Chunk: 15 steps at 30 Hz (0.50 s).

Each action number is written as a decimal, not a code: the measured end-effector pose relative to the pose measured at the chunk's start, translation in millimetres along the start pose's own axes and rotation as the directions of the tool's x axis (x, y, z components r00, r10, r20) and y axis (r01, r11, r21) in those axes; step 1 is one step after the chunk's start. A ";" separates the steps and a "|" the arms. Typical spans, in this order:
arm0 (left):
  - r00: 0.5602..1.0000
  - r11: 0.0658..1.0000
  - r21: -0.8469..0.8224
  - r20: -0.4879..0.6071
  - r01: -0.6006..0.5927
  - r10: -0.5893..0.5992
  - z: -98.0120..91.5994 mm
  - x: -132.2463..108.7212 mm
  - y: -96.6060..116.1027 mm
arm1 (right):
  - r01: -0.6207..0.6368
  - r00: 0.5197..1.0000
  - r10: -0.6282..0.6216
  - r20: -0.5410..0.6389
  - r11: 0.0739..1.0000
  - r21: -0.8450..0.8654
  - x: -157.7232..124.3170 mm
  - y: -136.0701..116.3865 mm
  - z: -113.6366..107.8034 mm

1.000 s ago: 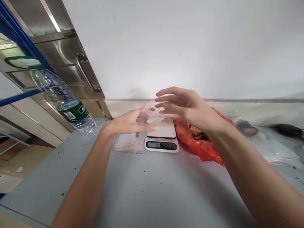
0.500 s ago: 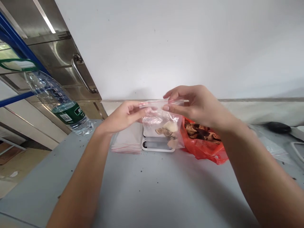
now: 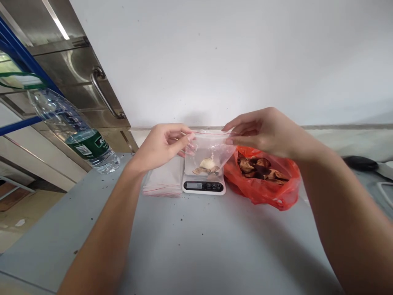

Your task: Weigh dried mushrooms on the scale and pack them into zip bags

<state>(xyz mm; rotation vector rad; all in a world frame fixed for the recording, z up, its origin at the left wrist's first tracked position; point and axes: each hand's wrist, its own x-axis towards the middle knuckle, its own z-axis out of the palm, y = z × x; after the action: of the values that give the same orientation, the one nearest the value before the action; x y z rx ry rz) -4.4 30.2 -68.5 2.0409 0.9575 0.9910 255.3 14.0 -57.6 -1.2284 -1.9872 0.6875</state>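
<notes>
Both hands hold a small clear zip bag (image 3: 211, 153) by its red-lined top edge, above a white digital scale (image 3: 204, 185). My left hand (image 3: 162, 145) pinches the bag's left corner. My right hand (image 3: 265, 131) pinches the right corner. A few pale and brown dried pieces lie in the bag's bottom. To the right of the scale an open red plastic bag (image 3: 267, 180) holds dark dried slices. Left of the scale lies a stack of flat clear zip bags (image 3: 161, 180).
A water bottle with a green label (image 3: 76, 133) stands at the table's left rear, in front of a steel cabinet (image 3: 76, 73). A dark object (image 3: 359, 163) and clear plastic lie at the far right. The grey table (image 3: 196, 241) carries small dark crumbs.
The right hand went from open and hovering to pinching the bag's top. The bag, first held in the left hand alone, now hangs between both hands over the scale.
</notes>
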 end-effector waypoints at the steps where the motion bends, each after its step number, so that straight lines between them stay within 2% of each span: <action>1: 1.000 1.000 0.015 -0.007 -0.012 0.012 0.2 0.5 -0.9 | 0.000 1.000 0.000 0.019 1.000 -0.017 0.2 0.6 -1.0; 5: 0.997 0.993 0.085 -0.015 -0.080 0.081 0.3 1.5 -4.1 | 0.025 0.996 -0.021 0.092 0.999 -0.043 -0.9 -0.1 -3.8; 10: 0.987 0.979 0.143 -0.042 -0.147 0.155 1.0 0.4 -2.7 | 0.085 0.991 -0.081 0.102 0.996 -0.037 -5.0 -8.3 -2.6; 15: 0.981 0.971 0.157 -0.044 -0.179 0.188 3.2 -0.9 0.3 | 0.034 0.991 -0.039 0.129 0.999 0.042 -6.7 -13.9 1.4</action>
<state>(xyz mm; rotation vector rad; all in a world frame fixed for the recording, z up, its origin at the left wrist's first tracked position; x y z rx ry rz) -2.0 28.5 -70.1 2.2726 0.9114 1.1096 248.8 2.1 -50.2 -1.1464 -2.0862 0.8024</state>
